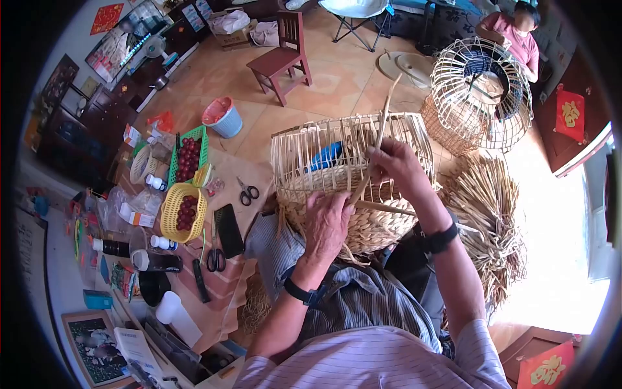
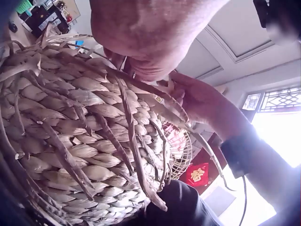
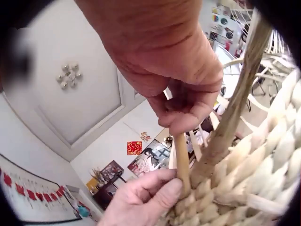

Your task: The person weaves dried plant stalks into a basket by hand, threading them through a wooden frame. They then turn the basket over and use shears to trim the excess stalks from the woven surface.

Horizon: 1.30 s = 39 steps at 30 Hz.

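A half-woven basket rests at the person's lap, with thick braided-looking weave below and bare upright ribs above. The right hand pinches a dried plant strip between thumb and fingertips, over the near side of the basket. Lower on the same strip, the left hand pinches it with thumb and forefinger, right at the edge of the weave. Loose strip ends hang down the basket's outer wall. Something blue lies inside the basket.
A bundle of dried stalks lies at the right. On the left table are scissors, a phone and yellow and green baskets of dark red fruit. Another person sits behind a rib-framed basket.
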Tool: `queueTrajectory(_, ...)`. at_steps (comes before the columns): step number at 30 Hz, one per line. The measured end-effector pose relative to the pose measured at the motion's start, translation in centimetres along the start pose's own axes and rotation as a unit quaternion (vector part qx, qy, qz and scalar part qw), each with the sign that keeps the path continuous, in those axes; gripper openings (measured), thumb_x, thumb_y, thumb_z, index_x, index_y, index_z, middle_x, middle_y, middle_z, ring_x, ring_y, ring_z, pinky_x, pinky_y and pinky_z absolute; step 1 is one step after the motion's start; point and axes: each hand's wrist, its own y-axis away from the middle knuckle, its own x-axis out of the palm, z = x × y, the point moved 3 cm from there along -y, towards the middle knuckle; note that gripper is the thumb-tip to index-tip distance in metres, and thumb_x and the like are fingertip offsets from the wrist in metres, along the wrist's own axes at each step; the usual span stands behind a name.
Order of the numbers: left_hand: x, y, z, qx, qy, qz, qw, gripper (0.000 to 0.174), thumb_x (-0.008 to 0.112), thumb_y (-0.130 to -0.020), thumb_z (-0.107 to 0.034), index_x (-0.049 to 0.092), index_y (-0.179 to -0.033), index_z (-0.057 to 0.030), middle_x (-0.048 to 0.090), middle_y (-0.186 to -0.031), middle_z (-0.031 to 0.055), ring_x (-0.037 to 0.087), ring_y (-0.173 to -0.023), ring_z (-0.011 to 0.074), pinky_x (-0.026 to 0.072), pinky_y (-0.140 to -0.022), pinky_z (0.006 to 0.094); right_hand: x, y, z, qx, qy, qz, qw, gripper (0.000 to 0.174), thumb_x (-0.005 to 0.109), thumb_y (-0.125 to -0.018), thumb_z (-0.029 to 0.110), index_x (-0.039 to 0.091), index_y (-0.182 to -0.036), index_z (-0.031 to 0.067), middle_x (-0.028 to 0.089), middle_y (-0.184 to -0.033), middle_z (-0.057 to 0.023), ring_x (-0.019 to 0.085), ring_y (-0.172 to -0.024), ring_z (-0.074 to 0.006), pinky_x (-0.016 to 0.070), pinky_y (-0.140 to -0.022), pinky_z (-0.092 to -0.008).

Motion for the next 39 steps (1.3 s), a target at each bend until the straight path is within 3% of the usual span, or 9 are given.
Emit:
queueTrajectory(3,0.0,-0.1,-0.5,0.007,-0.036,0.04,0.999,0.055,0.077,-0.099,-0.017,0.057,-0.149,-0.004,0.076,-0.105,0.0166,0.073,-0.104,0.0335,0.0472,-0.11,0.0498,1.2,-2.2,0.5,-0.03,-0.033,-0.013,0.999,0.02,0.066,-0.112,0.019,0.069,-0.108,-0.0005,0.075,-0.092,-0.008,0.077,-0.079,-0.0154,0.0651,-0.073,-0.0305)
queueTrajectory(8,1.1,0.4,-1.2,0.049,-0.193,0.093,0.976,0.072,0.078,-0.099,-0.024,0.046,-0.157,0.0037,0.07,-0.107,0.0183,0.071,-0.106,0.0339,0.0483,-0.114,0.048,2.9,-3.7,1.4,-0.069,0.155,0.023,0.985,0.012,0.065,-0.106,0.008,0.069,-0.108,-0.0036,0.075,-0.088,-0.0094,0.079,-0.082,-0.0179,0.0647,-0.074,-0.0338)
queueTrajectory(11,0.8,0.7,-1.4,0.099,-0.257,0.088,0.957,0.066,0.066,-0.101,-0.019,0.047,-0.158,0.0089,0.07,-0.107,0.0161,0.072,-0.104,0.0288,0.0502,-0.112,0.044,2.7,-3.6,1.3,-0.151,0.36,-0.042,0.92,0.013,0.069,-0.102,0.009,0.07,-0.106,-0.0033,0.074,-0.078,-0.0131,0.079,-0.075,-0.0187,0.059,-0.066,-0.0375)
queueTrajectory(14,0.6,1.0,-2.1,0.118,-0.303,0.1,0.94,0.061,0.057,-0.1,-0.012,0.051,-0.154,0.0129,0.07,-0.108,0.0168,0.073,-0.103,0.027,0.0509,-0.111,0.0419,2.8,-2.9,2.5,-0.162,0.43,-0.028,0.888,0.014,0.072,-0.101,0.011,0.073,-0.106,-0.0022,0.074,-0.076,-0.0164,0.077,-0.07,-0.0213,0.0571,-0.064,-0.0398)
queueTrajectory(18,0.6,0.8,-2.3,0.149,-0.37,0.116,0.91,0.06,0.056,-0.098,-0.01,0.052,-0.153,0.0147,0.071,-0.107,0.0181,0.074,-0.101,0.0258,0.0522,-0.108,0.0399,3.3,-3.4,2.0,-0.248,0.489,-0.059,0.834,0.019,0.074,-0.096,0.019,0.075,-0.088,0.002,0.073,-0.083,-0.0236,0.074,-0.079,-0.0453,0.0588,-0.076,-0.0547)
queueTrajectory(24,-0.2,0.8,-1.9,0.198,-0.338,0.092,0.915,0.062,0.057,-0.094,-0.005,0.049,-0.152,0.0157,0.069,-0.103,0.0191,0.073,-0.098,0.0273,0.0549,-0.107,0.0388,3.5,-4.0,0.6,-0.25,0.57,0.014,0.783,0.008,0.072,-0.09,0.01,0.076,-0.087,0.0048,0.072,-0.079,-0.0206,0.073,-0.078,-0.0441,0.058,-0.071,-0.0536)
queueTrajectory(29,0.2,0.5,-2.0,0.166,-0.329,0.157,0.916,0.056,0.057,-0.095,-0.005,0.052,-0.148,0.0126,0.068,-0.104,0.0197,0.071,-0.101,0.0295,0.055,-0.104,0.0409,4.4,-3.5,-0.2,-0.258,0.622,0.013,0.739,0.006,0.068,-0.09,0.006,0.072,-0.086,0.0045,0.069,-0.075,-0.0211,0.072,-0.075,-0.0457,0.0557,-0.067,-0.0553)
queueTrajectory(33,0.1,0.3,-1.0,0.175,-0.245,0.137,0.944,0.052,0.062,-0.097,-0.008,0.054,-0.146,0.0076,0.066,-0.11,0.022,0.069,-0.104,0.034,0.0547,-0.102,0.0451,4.5,-2.4,0.3,-0.262,0.548,-0.06,0.792,0.01,0.063,-0.094,0.004,0.073,-0.093,0.0031,0.072,-0.079,-0.0222,0.074,-0.078,-0.046,0.0569,-0.069,-0.0567)
queueTrajectory(39,1.0,1.2,0.3,0.129,-0.093,0.075,0.985,0.078,0.082,-0.093,-0.03,0.046,-0.153,0.0054,0.065,-0.123,0.0256,0.065,-0.119,0.0436,0.0504,-0.114,0.0519,4.1,0.5,0.7,-0.242,0.421,-0.043,0.873,0.03,0.064,-0.097,-0.002,0.061,-0.126,0.0014,0.072,-0.082,-0.0248,0.073,-0.08,-0.0469,0.0568,-0.071,-0.0562)
